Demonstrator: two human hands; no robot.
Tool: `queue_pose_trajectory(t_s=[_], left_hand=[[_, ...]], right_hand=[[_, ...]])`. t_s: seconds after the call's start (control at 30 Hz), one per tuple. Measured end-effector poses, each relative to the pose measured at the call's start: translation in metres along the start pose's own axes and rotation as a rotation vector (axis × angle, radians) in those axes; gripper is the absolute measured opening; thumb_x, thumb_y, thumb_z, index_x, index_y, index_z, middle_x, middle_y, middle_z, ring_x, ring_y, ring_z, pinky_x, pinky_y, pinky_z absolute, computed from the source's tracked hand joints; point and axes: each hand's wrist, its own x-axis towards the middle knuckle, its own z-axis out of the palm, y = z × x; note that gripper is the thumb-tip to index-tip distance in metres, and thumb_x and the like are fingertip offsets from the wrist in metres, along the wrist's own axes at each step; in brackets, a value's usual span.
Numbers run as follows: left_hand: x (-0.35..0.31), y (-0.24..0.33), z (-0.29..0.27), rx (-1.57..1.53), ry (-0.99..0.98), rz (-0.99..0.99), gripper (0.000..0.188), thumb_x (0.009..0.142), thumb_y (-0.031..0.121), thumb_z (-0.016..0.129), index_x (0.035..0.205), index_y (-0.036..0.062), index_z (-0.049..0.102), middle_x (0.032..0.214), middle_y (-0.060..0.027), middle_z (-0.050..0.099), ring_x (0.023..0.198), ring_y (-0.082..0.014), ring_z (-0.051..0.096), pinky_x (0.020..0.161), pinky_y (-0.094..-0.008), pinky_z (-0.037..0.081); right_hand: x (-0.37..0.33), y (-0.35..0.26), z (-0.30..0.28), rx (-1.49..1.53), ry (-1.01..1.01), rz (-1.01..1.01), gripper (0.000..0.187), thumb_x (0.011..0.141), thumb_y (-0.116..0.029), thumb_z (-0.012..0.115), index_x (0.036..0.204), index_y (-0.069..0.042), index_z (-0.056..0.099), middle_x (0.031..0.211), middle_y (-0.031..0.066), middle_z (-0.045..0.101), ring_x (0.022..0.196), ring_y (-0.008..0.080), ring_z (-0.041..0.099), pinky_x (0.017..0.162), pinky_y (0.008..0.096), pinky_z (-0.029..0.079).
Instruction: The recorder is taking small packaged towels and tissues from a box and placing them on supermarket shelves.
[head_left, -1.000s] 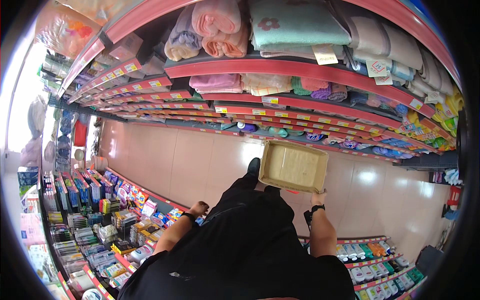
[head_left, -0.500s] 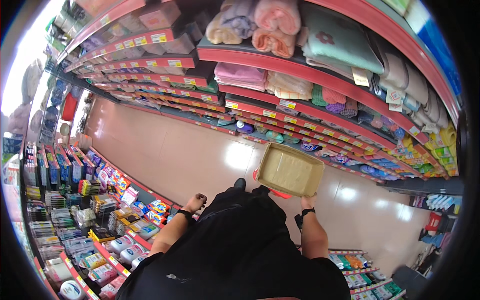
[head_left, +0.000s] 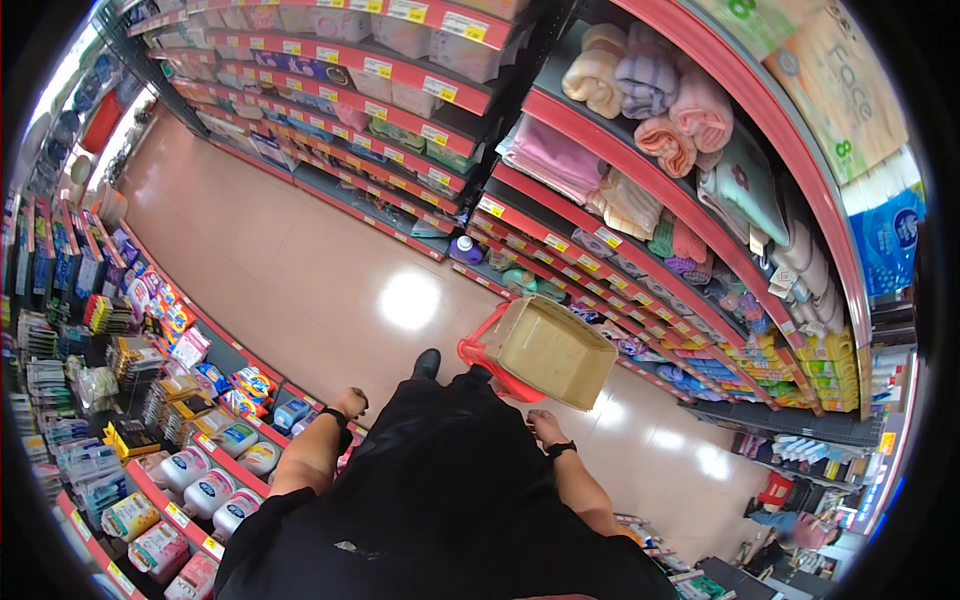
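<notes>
A shallow, empty cardboard box (head_left: pixel 560 350) rests tilted on a red plastic stool or basket (head_left: pixel 480 350), just ahead of my body and to the right; what bears it is partly hidden. Close to the box's near side hangs my right hand (head_left: pixel 547 428), apart from it, with fingers loosely extended and nothing in them. My left hand (head_left: pixel 350 402) hangs at my left side beside the shelf of bottles, its fingers slightly curled and holding nothing. Both wrists wear dark bands. One dark shoe (head_left: pixel 427 364) shows on the floor in front of me.
Shelves with red edges hold rolled towels (head_left: pixel 700 108) and folded cloths (head_left: pixel 555 160) ahead. White pump bottles (head_left: pixel 185 467) and detergent packs (head_left: pixel 250 385) line the left shelf. A shiny tiled floor (head_left: pixel 270 240) runs between. Another person (head_left: pixel 805 530) is at far lower right.
My right hand has let go of the box's near corner and drawn back toward my body. The view has turned to the right, and the box appears lower and further left.
</notes>
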Motion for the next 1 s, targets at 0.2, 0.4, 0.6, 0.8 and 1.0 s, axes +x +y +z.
queue_pose_trajectory(t_s=[0.2,0.4,0.6,0.8,1.0], left_hand=[[0.008,-0.034,-0.005,-0.008,-0.007,-0.054,0.018,0.08,0.005,0.052,0.09,0.0008,0.066,0.075,-0.0117,0.067,0.065,-0.0219,0.066,0.052,-0.0353,0.053],[0.024,-0.036,-0.016,-0.046,0.044,-0.018,0.015,0.079,0.005,0.053,0.09,-0.0001,0.063,0.07,-0.0122,0.065,0.06,-0.0215,0.064,0.049,-0.0333,0.05],[0.029,-0.019,-0.019,-0.043,0.104,0.029,0.016,0.078,0.006,0.053,0.089,-0.0006,0.062,0.069,-0.0127,0.066,0.058,-0.0217,0.063,0.049,-0.0327,0.049],[0.033,-0.008,-0.018,-0.014,0.127,0.07,0.016,0.077,0.006,0.054,0.089,-0.0008,0.062,0.069,-0.0131,0.066,0.058,-0.0215,0.064,0.05,-0.0325,0.05],[0.03,-0.015,-0.018,-0.086,0.126,0.068,0.015,0.077,0.005,0.054,0.087,-0.0018,0.062,0.067,-0.014,0.066,0.058,-0.0223,0.065,0.05,-0.0334,0.05]], right_hand=[[-0.028,-0.016,0.014,-0.079,0.032,0.032,0.037,0.095,-0.022,0.055,0.127,-0.003,0.054,0.105,0.0074,0.061,0.085,0.0179,0.061,0.075,0.0326,0.053],[-0.037,-0.017,0.024,-0.117,0.059,0.021,0.032,0.094,-0.022,0.056,0.123,-0.007,0.057,0.101,0.0055,0.064,0.084,0.0168,0.062,0.071,0.0315,0.052],[-0.039,-0.018,0.033,-0.116,0.056,-0.004,0.038,0.093,-0.024,0.056,0.126,-0.005,0.057,0.105,0.0059,0.065,0.085,0.017,0.063,0.07,0.0302,0.051],[-0.036,-0.005,0.032,-0.077,0.044,-0.005,0.035,0.093,-0.022,0.057,0.122,-0.004,0.058,0.101,0.0076,0.064,0.084,0.0175,0.063,0.071,0.0317,0.052],[-0.039,0.001,0.033,-0.058,0.059,0.006,0.029,0.095,-0.021,0.056,0.119,-0.004,0.059,0.094,0.0056,0.062,0.078,0.0159,0.06,0.069,0.03,0.05]])
